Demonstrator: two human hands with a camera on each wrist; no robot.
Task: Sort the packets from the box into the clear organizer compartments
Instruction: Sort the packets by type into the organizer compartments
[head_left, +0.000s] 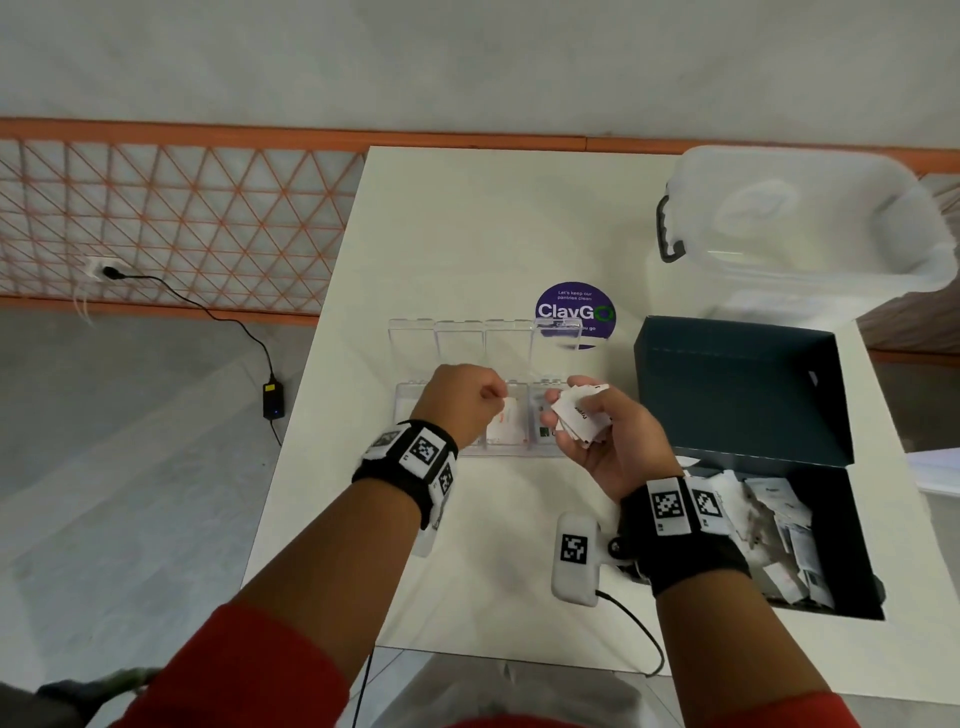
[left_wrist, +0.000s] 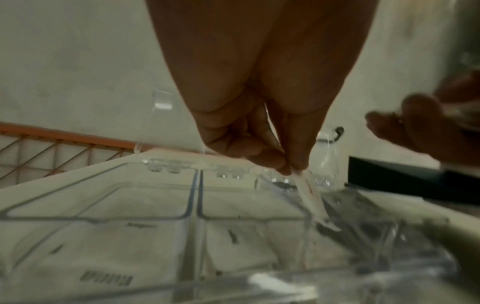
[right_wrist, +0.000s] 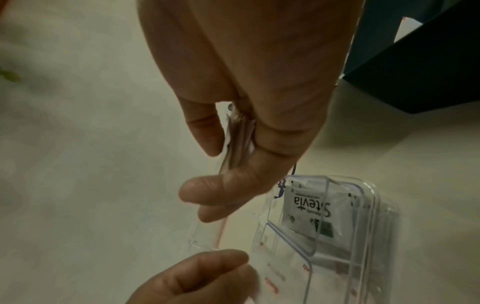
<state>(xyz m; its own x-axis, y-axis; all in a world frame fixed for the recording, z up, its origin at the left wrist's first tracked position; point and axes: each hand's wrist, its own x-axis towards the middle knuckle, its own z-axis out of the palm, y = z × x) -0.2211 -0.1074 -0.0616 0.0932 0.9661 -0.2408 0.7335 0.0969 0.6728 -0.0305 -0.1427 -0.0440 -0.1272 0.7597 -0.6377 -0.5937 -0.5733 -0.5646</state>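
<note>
Left hand (head_left: 464, 397) knuckles-up over the clear organizer (head_left: 415, 340), thumb and forefinger pinching one packet (left_wrist: 313, 200) edge-down above a compartment. Right hand (head_left: 605, 434) palm-up, fingers curled round a stack of packets (head_left: 579, 413), just left of the box (head_left: 737, 395).

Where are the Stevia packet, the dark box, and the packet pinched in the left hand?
Stevia packet (right_wrist: 310, 207): right wrist view, on its printed face.
Dark box (head_left: 737, 395): head view, on its raised lid.
Pinched packet (left_wrist: 313, 202): left wrist view, on its hanging edge.
</note>
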